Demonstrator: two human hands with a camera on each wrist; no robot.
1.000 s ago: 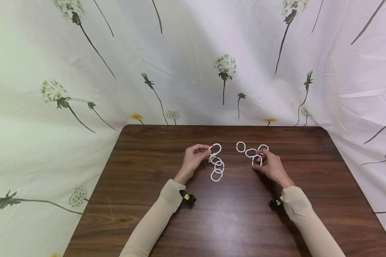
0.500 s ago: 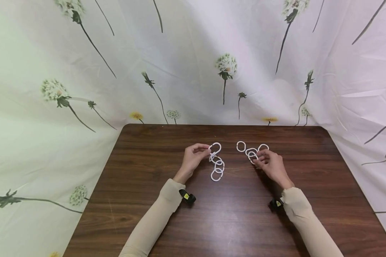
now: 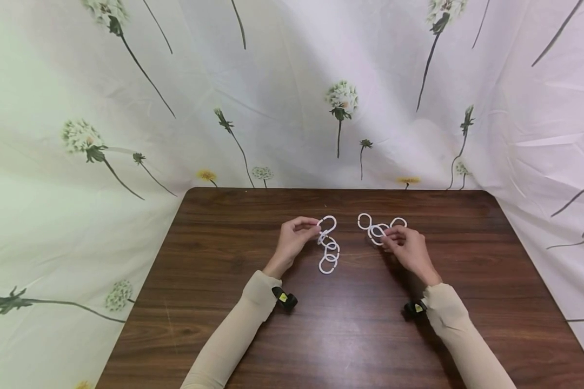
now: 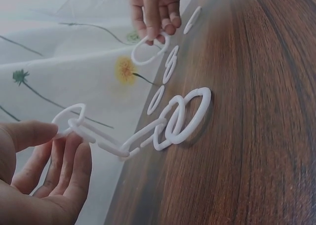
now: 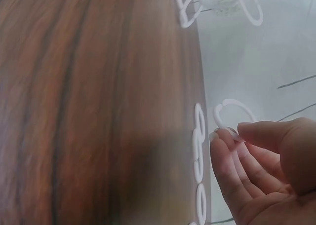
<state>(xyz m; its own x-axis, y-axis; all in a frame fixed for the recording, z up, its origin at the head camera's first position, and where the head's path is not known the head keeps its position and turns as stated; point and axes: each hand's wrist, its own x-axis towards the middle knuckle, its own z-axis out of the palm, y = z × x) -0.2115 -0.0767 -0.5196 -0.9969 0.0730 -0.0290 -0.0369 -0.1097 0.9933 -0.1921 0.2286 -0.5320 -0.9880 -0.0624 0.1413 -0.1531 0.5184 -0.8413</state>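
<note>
One pinch of the left grip [image 3: 292, 241] holds a white chain [image 4: 129, 152], its tail on the surface [image 3: 345, 335]; the right grip [image 3: 409, 248] pinches a single ring [image 5: 218, 115]. Linking seems in hand, likely calling next for bringing ring to chain.

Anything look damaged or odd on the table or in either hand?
Nothing stands out. The left hand holds a chain that looks intact; the right hand pinches a single link. Several links are gapped alike, so likely by design, not broken.
</note>
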